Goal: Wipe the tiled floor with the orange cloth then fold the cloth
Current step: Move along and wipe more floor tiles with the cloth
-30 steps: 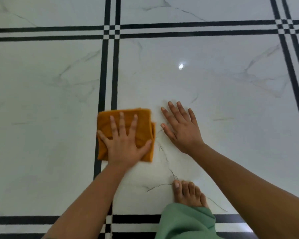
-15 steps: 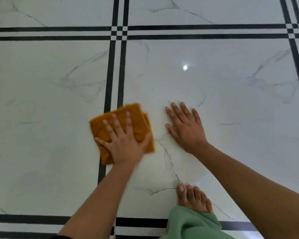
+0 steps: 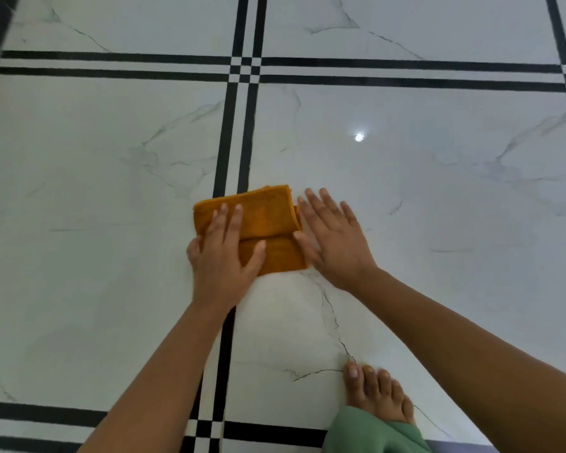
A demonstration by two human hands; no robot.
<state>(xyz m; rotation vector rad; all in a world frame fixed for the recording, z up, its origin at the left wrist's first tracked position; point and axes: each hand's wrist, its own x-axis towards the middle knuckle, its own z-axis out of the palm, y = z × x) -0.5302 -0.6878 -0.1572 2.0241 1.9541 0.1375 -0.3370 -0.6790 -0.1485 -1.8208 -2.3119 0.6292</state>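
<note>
Your left hand (image 3: 224, 256) lies flat on the orange cloth (image 3: 262, 223), fingers spread and released, palm pressing down over its near-left part rather than gripping it. The cloth sits on the tiled floor (image 3: 95, 191), already doubled into a small rectangle, straddling the twin black stripes (image 3: 236, 132) that run toward twelve o'clock. A fold line crosses it from nine to three o'clock, with the upper layer a little offset from the lower one.

At three o'clock of the cloth, your right hand (image 3: 332, 238) is open too, fingers straight and loose, its thumb side touching the cloth's right edge; it grasps nothing. Your bare foot (image 3: 376, 393) and a green trouser hem (image 3: 370, 433) sit at five o'clock, well apart from the cloth.

The risk from here, as I judge it, is the layers sliding. The glossy tile gives little friction, so a sideways push under a flat palm could shear the top layer off the bottom one and skew the fold. Your right hand, nudging the edge, could also bunch that side. With weight on both palms, a slip on the polished floor is possible.
</note>
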